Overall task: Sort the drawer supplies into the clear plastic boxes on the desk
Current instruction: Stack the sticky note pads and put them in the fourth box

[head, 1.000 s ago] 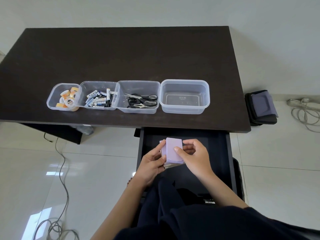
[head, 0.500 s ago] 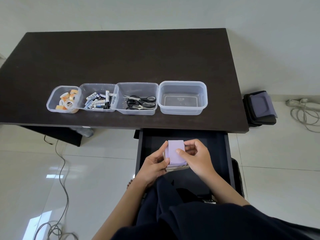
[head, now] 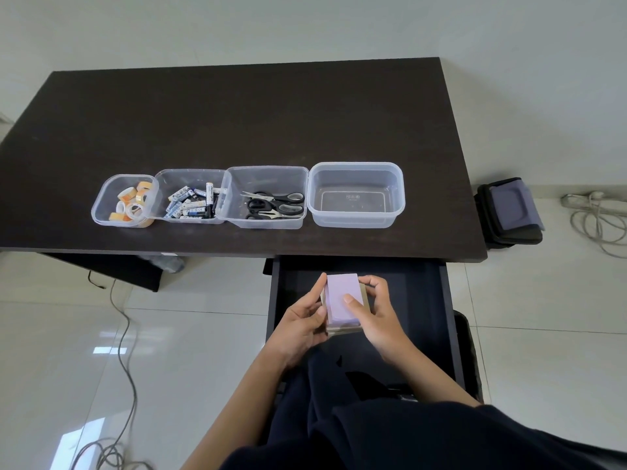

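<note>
both hands – left hand (head: 302,320), right hand (head: 376,317) – grip purple pad stack (head: 341,301)

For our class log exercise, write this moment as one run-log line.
hands: left hand and right hand hold stack of purple notes | place: over open drawer | empty box: far right | next: probably notes into it

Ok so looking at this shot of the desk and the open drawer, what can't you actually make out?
Head view only:
- Battery labels: too small to read.
- Lower layers of the purple-topped stack: covered by the left hand and right hand.
- Drawer near end: hidden by the person's dark clothing.
- Floor cable at right: cut off by the frame edge.
</note>
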`<state>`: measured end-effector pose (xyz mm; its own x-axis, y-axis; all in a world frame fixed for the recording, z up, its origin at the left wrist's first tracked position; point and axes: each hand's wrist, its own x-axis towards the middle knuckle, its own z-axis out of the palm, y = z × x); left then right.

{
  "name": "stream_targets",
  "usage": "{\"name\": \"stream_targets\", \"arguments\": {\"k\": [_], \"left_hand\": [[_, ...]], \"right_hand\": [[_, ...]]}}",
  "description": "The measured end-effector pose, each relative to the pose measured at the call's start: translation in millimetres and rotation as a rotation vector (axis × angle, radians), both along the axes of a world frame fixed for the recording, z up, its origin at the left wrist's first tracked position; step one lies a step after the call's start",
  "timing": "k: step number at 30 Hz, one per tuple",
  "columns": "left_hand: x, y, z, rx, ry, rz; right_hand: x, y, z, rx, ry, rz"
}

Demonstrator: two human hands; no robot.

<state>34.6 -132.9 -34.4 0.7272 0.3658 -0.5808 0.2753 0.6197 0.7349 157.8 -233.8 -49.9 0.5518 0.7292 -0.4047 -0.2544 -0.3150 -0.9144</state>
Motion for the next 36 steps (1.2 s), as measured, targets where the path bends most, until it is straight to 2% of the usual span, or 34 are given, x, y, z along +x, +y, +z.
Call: {"name": "stream_targets", "arguments": {"k": [6, 14, 19, 25, 32, 36], "left_hand": [[3, 1, 5, 0.039, -0.006, 0.027], [5, -4, 10, 0.182, -0.043, 0.091], [4, -2, 11, 0.176, -0.057, 0.132], [6, -2, 14, 0.174, -0.041, 0.114], [20, -1, 25, 0.209, -0.021, 0.046], [36, 7, 37, 0.262, -0.086, 0.071]], "right_hand": [[-3, 2, 0, -0.019, -0.111, 0.049], [-7, 5, 7, -0.006, -0.185, 0.059], [-9, 7, 6, -0.014, -0.166, 0.051], [-4, 3, 11, -0.021, 0.034, 0.111], [8, 3, 23, 0.011, 0.063, 0.034], [22, 11, 36, 0.077, 0.024, -0.004]]}}
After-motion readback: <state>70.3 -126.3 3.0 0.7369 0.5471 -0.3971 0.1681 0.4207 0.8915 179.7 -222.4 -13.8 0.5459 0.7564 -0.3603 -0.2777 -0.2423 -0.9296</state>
